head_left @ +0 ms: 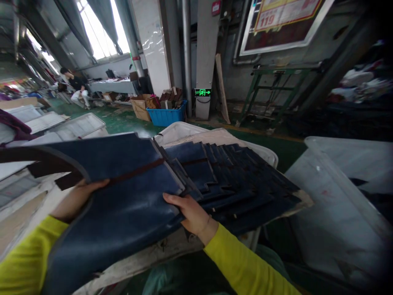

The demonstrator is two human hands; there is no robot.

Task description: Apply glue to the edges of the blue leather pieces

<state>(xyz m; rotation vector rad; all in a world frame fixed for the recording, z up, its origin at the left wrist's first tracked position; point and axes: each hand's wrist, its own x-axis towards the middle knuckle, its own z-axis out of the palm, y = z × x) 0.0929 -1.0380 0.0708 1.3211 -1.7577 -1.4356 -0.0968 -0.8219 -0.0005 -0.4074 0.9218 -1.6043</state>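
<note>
A large dark blue leather-like panel point(132, 205) with a brown stripe spans both my hands in front of me. At its curved left edge my left hand point(75, 198) grips it, thumb on top and the other fingers hidden. Along its right edge my right hand point(192, 215) is closed on it, thumb above and fingers beneath. Just right of that hand, a fanned row of similar dark blue panels point(245, 180) with notched edges lies overlapping on a pale cloth-like cover point(225, 135). Whether my right hand holds more than one layer I cannot tell.
White plastic bins stand at the right point(331, 205) and left point(89, 125). Beyond a green floor, a blue crate point(168, 116) of brown pieces sits beside a cardboard box point(141, 107). A green metal frame point(276, 88) leans near the wall. One person point(78, 88) sits far left.
</note>
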